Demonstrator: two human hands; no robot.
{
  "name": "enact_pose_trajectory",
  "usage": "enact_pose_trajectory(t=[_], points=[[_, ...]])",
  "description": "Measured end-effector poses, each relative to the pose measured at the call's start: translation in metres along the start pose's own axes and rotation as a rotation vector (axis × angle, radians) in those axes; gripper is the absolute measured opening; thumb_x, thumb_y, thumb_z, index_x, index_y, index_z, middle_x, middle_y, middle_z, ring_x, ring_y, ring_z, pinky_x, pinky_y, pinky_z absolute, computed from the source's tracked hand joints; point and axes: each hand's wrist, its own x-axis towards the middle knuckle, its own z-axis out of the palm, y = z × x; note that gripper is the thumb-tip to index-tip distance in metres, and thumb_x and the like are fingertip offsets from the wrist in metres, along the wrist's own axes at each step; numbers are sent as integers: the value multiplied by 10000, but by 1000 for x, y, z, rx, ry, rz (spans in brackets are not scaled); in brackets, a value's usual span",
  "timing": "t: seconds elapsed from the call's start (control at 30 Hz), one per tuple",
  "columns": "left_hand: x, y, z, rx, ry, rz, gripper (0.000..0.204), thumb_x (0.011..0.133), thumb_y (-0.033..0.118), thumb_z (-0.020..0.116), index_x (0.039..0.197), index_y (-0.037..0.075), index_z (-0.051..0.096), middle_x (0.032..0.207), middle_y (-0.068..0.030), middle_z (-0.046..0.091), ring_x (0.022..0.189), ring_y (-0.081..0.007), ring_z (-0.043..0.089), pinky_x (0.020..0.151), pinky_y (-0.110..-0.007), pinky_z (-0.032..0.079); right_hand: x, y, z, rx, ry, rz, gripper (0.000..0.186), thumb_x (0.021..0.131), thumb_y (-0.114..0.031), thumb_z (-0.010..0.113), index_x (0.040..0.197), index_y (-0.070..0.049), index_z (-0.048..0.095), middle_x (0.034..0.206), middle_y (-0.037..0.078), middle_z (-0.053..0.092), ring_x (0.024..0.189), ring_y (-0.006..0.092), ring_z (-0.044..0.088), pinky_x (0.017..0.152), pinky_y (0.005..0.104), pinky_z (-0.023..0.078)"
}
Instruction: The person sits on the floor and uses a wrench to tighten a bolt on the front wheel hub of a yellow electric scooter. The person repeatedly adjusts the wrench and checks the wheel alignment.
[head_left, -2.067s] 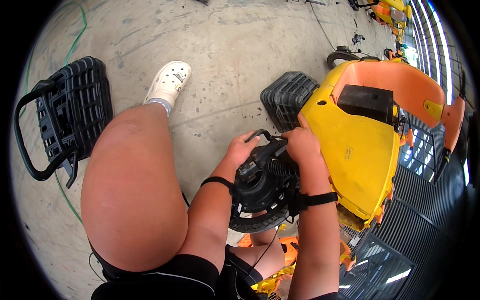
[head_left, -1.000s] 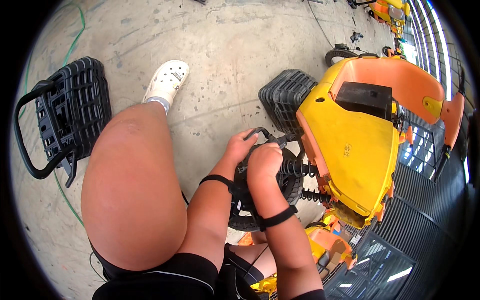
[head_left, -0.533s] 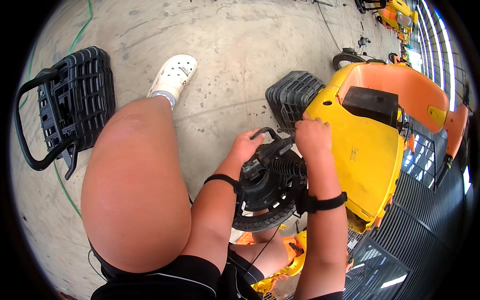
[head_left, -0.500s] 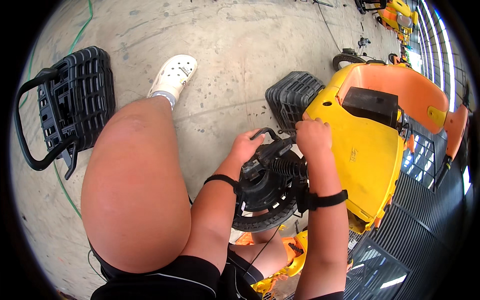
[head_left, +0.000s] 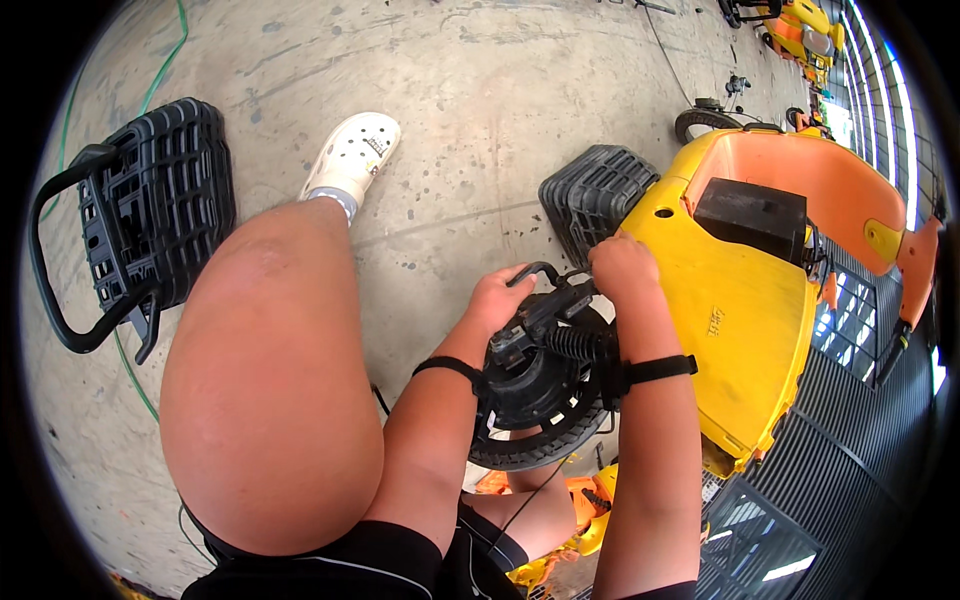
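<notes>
Right fingers [head_left: 604, 256] farther right, wheel [head_left: 530, 388] lower-left

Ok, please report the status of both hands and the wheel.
Left hand gripping curved black bar; right hand curled, its hold unclear. Wheel below both hands, beside yellow scooter body. Right forearm partly hides wheel.

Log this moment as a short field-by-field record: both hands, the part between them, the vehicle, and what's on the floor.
left hand: closed around a curved black bar
right hand: fingers curled beside the bar; what it grips is hidden
between forearms: black wheel with a coil spring
vehicle: yellow body, right of the wheel; black box on it
floor: slatted black crate at left, another dark crate beside the yellow body
</notes>
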Motion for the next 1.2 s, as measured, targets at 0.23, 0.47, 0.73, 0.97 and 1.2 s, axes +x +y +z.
enact_pose_trajectory(t=[0.23,0.47,0.73,0.97,1.2], points=[[-6,10,-1,-11,-17,-69,472,932,347,686,1289,40,660,1148,-144,719,1016,-204,673,918,-333,501,-6,-12,-23,21,-173,74,301,955,-189,501,1057,-133,779,1181,108,727,1195,261,642,1030,372,466],[0,1,2,-3,-13,-4,468,931,347,684,1296,56,660,1114,-147,728,986,-209,679,898,-335,507,-22,-13,-15,20,-108,39,302,945,-190,492,977,-150,789,1075,94,756,993,255,729,1101,381,385],[-1,-7,-4,27,30,30,449,928,343,691,1274,57,675,1072,-132,738,935,-193,675,867,-322,516,-62,-135,37,-47,140,425,335,951,-192,490,1132,25,671,873,67,663,760,179,679,574,275,532],[22,-19,0,-21,-11,9,454,931,348,688,1287,67,670,1146,-152,725,1009,-196,678,888,-324,517,-34,-172,35,-154,-35,506,390,922,-212,541,1154,91,623,937,141,689,684,145,677,486,246,501],[7,-1,-1,13,-46,-89,469,951,305,696,1338,50,632,1217,-110,693,1032,-154,640,883,-311,516,-61,-114,6,359,35,333,328,955,-209,497,1034,73,645,915,173,751,819,266,758,665,358,598]])
